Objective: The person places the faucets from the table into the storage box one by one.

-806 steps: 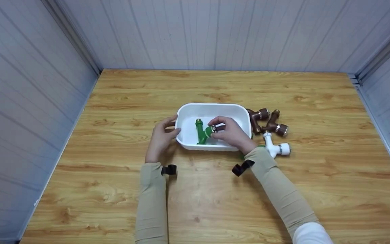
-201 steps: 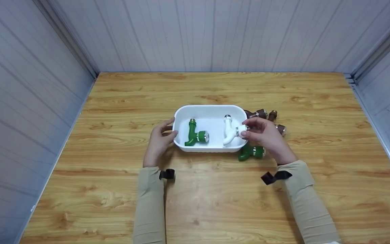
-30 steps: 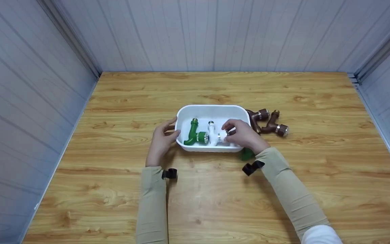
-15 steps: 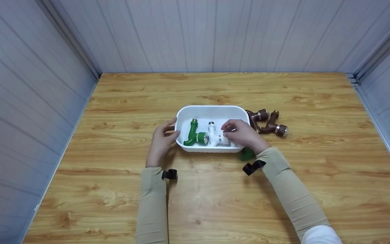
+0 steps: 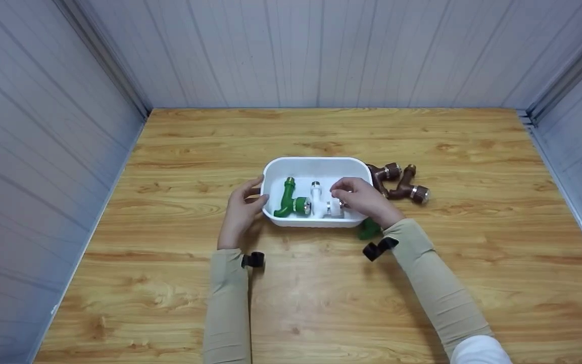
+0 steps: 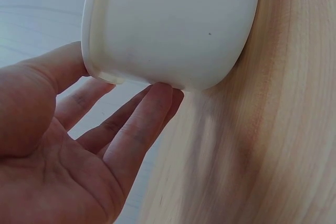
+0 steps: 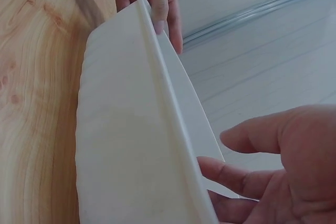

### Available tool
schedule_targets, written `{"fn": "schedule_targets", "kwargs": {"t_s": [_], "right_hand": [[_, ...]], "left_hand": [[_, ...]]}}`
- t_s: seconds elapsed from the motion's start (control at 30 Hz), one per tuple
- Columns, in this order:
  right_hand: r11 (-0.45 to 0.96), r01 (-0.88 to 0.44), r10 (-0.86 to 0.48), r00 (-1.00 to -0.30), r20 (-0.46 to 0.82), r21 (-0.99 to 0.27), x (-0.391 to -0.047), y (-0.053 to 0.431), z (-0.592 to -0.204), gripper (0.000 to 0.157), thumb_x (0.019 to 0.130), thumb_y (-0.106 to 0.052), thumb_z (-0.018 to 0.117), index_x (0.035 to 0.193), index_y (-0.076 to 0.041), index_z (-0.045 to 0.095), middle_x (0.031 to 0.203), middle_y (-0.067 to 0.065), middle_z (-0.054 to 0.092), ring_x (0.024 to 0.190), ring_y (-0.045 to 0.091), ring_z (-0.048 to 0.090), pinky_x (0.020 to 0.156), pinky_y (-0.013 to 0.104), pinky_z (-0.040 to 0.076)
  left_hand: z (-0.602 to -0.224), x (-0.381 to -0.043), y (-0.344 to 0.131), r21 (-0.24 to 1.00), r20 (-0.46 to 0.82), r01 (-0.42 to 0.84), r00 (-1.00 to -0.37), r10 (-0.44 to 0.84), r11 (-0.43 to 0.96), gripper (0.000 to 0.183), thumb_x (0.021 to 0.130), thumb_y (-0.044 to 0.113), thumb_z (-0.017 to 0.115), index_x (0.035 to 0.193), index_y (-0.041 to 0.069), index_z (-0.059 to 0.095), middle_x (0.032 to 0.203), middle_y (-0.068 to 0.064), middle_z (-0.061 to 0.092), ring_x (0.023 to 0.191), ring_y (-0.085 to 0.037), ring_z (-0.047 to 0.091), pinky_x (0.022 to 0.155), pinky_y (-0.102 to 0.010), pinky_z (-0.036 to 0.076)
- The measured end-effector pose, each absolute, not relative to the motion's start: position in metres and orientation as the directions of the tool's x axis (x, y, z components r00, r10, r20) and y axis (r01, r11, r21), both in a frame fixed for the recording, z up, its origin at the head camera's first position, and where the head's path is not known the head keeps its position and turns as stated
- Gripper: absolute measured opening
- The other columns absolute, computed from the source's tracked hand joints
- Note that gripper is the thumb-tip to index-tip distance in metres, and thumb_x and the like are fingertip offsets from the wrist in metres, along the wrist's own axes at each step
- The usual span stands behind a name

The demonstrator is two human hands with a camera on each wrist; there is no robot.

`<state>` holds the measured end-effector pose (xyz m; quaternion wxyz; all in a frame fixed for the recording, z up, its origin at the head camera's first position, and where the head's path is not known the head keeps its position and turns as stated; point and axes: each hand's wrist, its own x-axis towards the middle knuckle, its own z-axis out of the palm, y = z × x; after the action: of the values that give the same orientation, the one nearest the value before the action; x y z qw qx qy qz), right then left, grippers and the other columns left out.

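Observation:
In the head view a white plastic tub (image 5: 316,222) stands on the wooden table. My left hand (image 5: 242,208) holds its left end, thumb over the rim and fingers against the outer wall; the left wrist view shows those fingers (image 6: 139,124) on the tub's end. Inside lie a green tap (image 5: 287,198) on the left and a white tap (image 5: 317,197) beside it, its knob to the right. Just over that knob hovers my right hand (image 5: 364,199), fingers and thumb apart with nothing between them; in the right wrist view its thumb (image 7: 257,132) stands off the fingers.
Two brown taps, one (image 5: 392,171) against the tub's right end and another (image 5: 406,189) beyond it, lie on the table. A second green tap (image 5: 369,230) shows partly under my right wrist. Pale panels (image 5: 296,55) wall the table at back and sides.
The white tap came into the tub from the right, beside the green tap placed earlier. Over the last second my right fingers let go of its knob and rose slightly. The left hand stays put.

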<state>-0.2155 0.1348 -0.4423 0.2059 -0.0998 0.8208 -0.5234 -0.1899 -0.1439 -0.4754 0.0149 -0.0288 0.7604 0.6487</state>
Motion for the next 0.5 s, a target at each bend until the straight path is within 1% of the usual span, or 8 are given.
{"fn": "schedule_targets", "kwargs": {"t_s": [0.17, 0.27, 0.5], "right_hand": [[0.339, 0.149, -0.383, -0.880, -0.281, -0.929, -0.2145, 0.1361, -0.4386, 0.035, 0.092, -0.019, 0.047, 0.110, 0.010, 0.051, 0.108, 0.021, 0.052, 0.104, 0.030, 0.047, 0.089, 0.041, 0.042], [0.285, 0.192, -0.381, -0.876, -0.295, -0.939, -0.2149, 0.1373, -0.4384, 0.038, 0.093, -0.022, 0.044, 0.111, 0.011, 0.049, 0.113, 0.024, 0.049, 0.109, 0.032, 0.045, 0.093, 0.043, 0.039], [0.193, 0.178, -0.391, -0.888, -0.242, -0.965, -0.2144, 0.1402, -0.4379, 0.039, 0.094, -0.023, 0.042, 0.111, 0.011, 0.049, 0.114, 0.026, 0.048, 0.112, 0.036, 0.043, 0.096, 0.045, 0.035]], "left_hand": [[-0.4753, -0.1907, -0.1440, 0.985, -0.066, -0.069, -0.998, -0.023, 0.160, 0.044, 0.083, 0.007, 0.060, 0.125, 0.013, 0.051, 0.113, -0.014, 0.053, 0.095, -0.026, 0.055, 0.075, -0.031, 0.050], [-0.4749, -0.1918, -0.1435, 0.985, -0.081, -0.083, -0.997, -0.020, 0.154, 0.044, 0.083, 0.008, 0.061, 0.125, 0.014, 0.051, 0.112, -0.015, 0.053, 0.094, -0.026, 0.055, 0.074, -0.031, 0.051], [-0.4743, -0.1917, -0.1441, 0.979, -0.122, -0.124, -0.992, -0.024, 0.162, 0.045, 0.083, 0.010, 0.061, 0.126, 0.017, 0.051, 0.112, -0.012, 0.053, 0.095, -0.025, 0.055, 0.073, -0.030, 0.051]]}}
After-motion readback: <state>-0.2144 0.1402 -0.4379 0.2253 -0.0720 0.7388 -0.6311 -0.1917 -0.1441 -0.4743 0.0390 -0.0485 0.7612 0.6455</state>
